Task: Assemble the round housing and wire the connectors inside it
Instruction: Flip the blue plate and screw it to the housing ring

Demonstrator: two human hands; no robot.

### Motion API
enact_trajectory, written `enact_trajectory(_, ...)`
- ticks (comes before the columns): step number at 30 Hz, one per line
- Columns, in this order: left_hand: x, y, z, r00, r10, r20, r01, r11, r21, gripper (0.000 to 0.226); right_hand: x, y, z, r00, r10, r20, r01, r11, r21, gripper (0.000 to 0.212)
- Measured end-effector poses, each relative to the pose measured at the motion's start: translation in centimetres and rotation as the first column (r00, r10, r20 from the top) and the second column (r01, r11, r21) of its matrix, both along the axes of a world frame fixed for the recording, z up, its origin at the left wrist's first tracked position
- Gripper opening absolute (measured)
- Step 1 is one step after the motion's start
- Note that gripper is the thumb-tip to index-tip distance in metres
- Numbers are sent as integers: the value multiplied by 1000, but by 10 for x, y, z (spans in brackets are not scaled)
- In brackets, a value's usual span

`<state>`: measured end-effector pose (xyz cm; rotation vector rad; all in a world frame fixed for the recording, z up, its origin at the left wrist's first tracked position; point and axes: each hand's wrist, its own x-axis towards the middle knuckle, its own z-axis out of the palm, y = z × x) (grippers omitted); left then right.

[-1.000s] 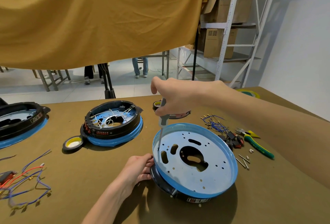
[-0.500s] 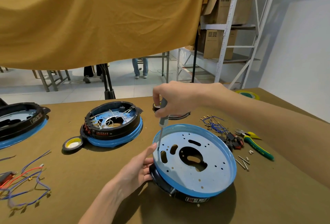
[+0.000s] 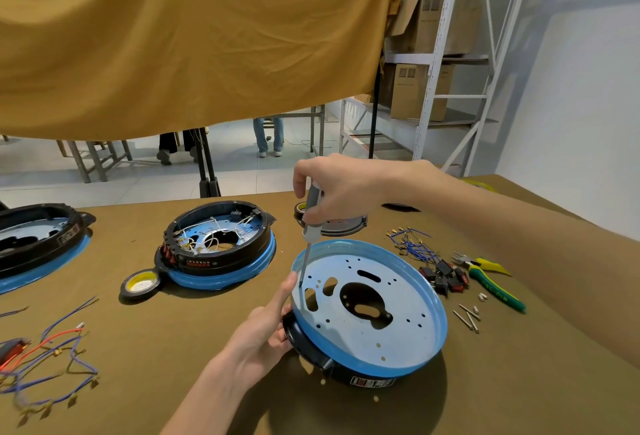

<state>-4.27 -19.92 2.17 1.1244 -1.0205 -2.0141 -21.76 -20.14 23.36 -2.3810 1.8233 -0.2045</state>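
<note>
A round housing (image 3: 398,337) with a pale blue perforated plate and a black base sits tilted on the brown table, near the middle. My right hand (image 3: 341,188) grips the grey handle of a screwdriver (image 3: 310,216), held upright with its tip at the plate's left edge. My left hand (image 3: 263,330) holds the housing's left side, thumb raised beside the screwdriver shaft, fingers curled round the black base.
A second housing (image 3: 221,244) with white wires inside stands behind to the left, a third (image 3: 34,244) at the far left. Yellow tape roll (image 3: 141,285), loose wires (image 3: 45,358), blue leads (image 3: 412,244), black switches (image 3: 445,275), green pliers (image 3: 491,287) and screws (image 3: 469,316) lie around.
My left thumb has lifted from a curled grip to point up beside the screwdriver shaft. My right hand and the screwdriver have stayed almost in place at the plate's left edge.
</note>
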Motion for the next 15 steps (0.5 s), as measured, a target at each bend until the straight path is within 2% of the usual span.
enact_trajectory(3, -5, 4, -2, 999, 46, 10, -46, 999, -21, 83, 0, 2, -1, 1000, -20, -10, 20, 1000, -15, 33)
enact_trajectory(8, -3, 3, -3, 999, 31, 20, -30, 998, -49, 82, 6, 3, -3, 999, -16, -28, 15, 1000, -20, 35)
enact_trajectory(12, -2, 3, -3, 1000, 20, 21, -19, 999, -42, 75, 9, 4, 5, 999, -11, -32, 13, 997, 82, 49)
enact_trajectory(15, -2, 3, -3, 999, 15, 45, -13, 999, -49, 77, 7, 3, 5, 1000, -21, -2, 21, 994, 106, 43)
